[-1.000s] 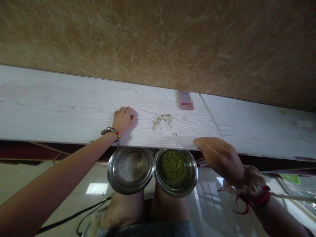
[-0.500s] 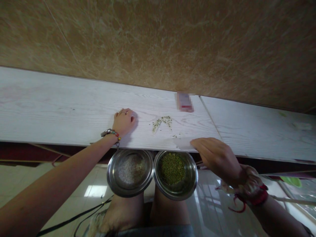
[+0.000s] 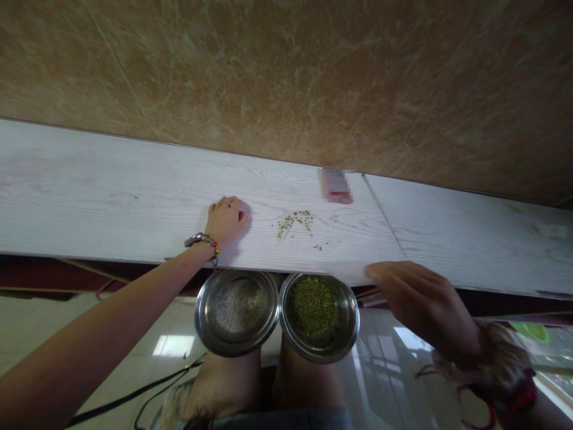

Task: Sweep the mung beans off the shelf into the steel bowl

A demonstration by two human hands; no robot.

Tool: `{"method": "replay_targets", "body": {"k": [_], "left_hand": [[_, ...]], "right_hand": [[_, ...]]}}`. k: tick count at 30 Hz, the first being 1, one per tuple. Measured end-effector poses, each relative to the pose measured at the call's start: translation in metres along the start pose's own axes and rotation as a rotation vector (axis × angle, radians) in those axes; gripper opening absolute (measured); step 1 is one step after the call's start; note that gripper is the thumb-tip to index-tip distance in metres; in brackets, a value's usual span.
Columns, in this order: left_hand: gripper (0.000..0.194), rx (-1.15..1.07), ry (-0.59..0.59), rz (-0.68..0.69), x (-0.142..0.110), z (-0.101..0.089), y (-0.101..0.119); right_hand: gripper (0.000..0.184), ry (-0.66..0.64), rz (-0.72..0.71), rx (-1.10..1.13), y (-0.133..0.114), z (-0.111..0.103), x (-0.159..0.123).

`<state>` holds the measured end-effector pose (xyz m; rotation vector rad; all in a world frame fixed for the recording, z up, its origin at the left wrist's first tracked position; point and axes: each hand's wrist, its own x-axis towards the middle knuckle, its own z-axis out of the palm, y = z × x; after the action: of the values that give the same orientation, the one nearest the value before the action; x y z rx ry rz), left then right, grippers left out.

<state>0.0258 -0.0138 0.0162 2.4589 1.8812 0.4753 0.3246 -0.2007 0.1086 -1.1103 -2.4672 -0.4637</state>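
Note:
My left hand (image 3: 226,220) rests on the white board, fingers curled under in a loose fist; nothing shows in it. To its right lie small green beans (image 3: 293,222) mixed with pale grains, and a few loose ones sit nearer the edge. At the board's front edge my right hand (image 3: 416,298), blurred, pinches a thin white card (image 3: 349,275). Below the edge, a steel bowl of green beans (image 3: 313,306) stands beside a steel bowl of white grains (image 3: 239,310), both above my knees.
The white wood-grain board (image 3: 111,197) runs along a brown marbled wall (image 3: 286,77). A small pixelated packet (image 3: 337,185) lies near the wall. Dark straps (image 3: 147,391) hang at lower left, over the tiled floor.
My right hand has moved right and toward me with the white card, which now sticks out over the bean bowl's rim. My left hand and the beans on the board stay put.

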Motion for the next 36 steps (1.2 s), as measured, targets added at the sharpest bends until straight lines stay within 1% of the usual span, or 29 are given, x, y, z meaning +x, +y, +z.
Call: {"method": "replay_targets", "body": {"k": [3, 6, 9, 12, 16, 19, 21, 24, 27, 30, 32, 34, 36], "left_hand": [[0.037, -0.005, 0.003, -0.001, 0.0, 0.0, 0.0], [0.038, -0.007, -0.004, -0.014, 0.0, 0.0, 0.001], [0.04, -0.01, -0.013, -0.018, 0.001, 0.0, 0.0], [0.039, -0.015, -0.006, -0.011, 0.001, 0.0, -0.001], [0.038, -0.01, 0.015, 0.001, 0.001, 0.003, -0.003], [0.038, -0.005, 0.019, -0.001, 0.002, 0.005, -0.004], [0.039, -0.006, 0.009, -0.004, 0.001, 0.004, -0.004], [0.039, -0.011, 0.001, -0.002, 0.001, 0.003, -0.003], [0.038, -0.005, 0.016, -0.001, 0.001, 0.002, -0.001], [0.037, 0.009, 0.012, -0.004, 0.002, 0.002, -0.001], [0.038, 0.012, 0.005, 0.003, 0.001, 0.002, -0.002], [0.038, 0.009, 0.004, 0.013, 0.001, 0.003, -0.003], [0.038, 0.002, 0.009, 0.007, 0.001, 0.003, -0.003]], "right_hand": [[0.021, 0.034, 0.059, -0.064, 0.011, 0.006, -0.003], [0.022, 0.015, 0.089, -0.076, 0.018, 0.009, -0.008], [0.022, 0.005, 0.095, -0.071, 0.02, 0.01, -0.014], [0.021, 0.033, 0.103, -0.071, 0.023, 0.013, -0.017], [0.02, 0.046, 0.123, -0.118, 0.032, 0.023, -0.015], [0.02, 0.042, 0.099, -0.17, 0.037, 0.03, -0.012], [0.02, 0.068, 0.093, -0.184, 0.038, 0.033, -0.011], [0.021, 0.157, 0.086, -0.19, 0.039, 0.039, -0.015], [0.026, 0.222, 0.067, -0.187, 0.044, 0.052, -0.025], [0.031, 0.165, 0.053, -0.18, 0.049, 0.069, -0.039], [0.03, 0.103, 0.056, -0.176, 0.051, 0.078, -0.047], [0.027, 0.043, 0.053, -0.16, 0.051, 0.081, -0.053], [0.025, 0.015, 0.049, -0.144, 0.045, 0.079, -0.053]]}}
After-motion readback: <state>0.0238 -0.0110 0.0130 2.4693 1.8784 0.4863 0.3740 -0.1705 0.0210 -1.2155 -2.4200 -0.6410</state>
